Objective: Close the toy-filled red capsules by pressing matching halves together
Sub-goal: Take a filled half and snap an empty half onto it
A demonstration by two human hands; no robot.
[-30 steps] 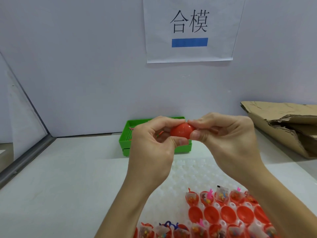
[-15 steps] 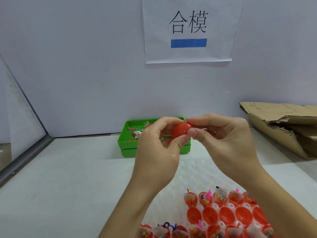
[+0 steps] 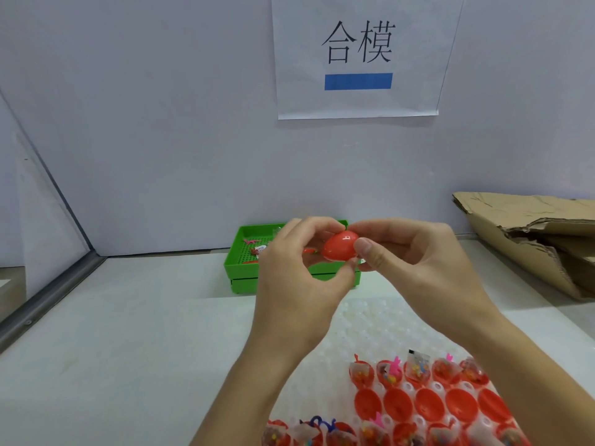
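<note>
A: Status on the capsule job?

B: Both hands are up over the worktop (image 3: 128, 333), squeezing one red capsule (image 3: 339, 247) between them. Left hand (image 3: 299, 284) is pinching it top and bottom with thumb and fingers; right hand (image 3: 415, 262) is pressing in from the side, thumb on the shell. Both grips are closed on the capsule.

A: Is it shut?

B: Looking like it's close — the shell is reading as one egg shape, but there's a pale line along the lower edge, so I can't tell whether the seam is fully seated.

A: What's left?

B: Plenty. The white dimpled tray (image 3: 380, 323) near the person is holding a row of toy-filled halves (image 3: 418, 370), a row of empty red halves (image 3: 428, 403) below that, and another filled row (image 3: 322, 436) at the bottom edge, partly cut off by the frame. The far part of the tray is bare — no capsules sitting there.

A: Finished ones?

B: Not seeing any closed capsules clearly. The green bin (image 3: 244, 268) behind the hands is holding a few small red bits and a packet, mostly hidden by the hands. I'm judging the batch as roughly early to midway, with each filled half still needing a cap pressed on.
</note>
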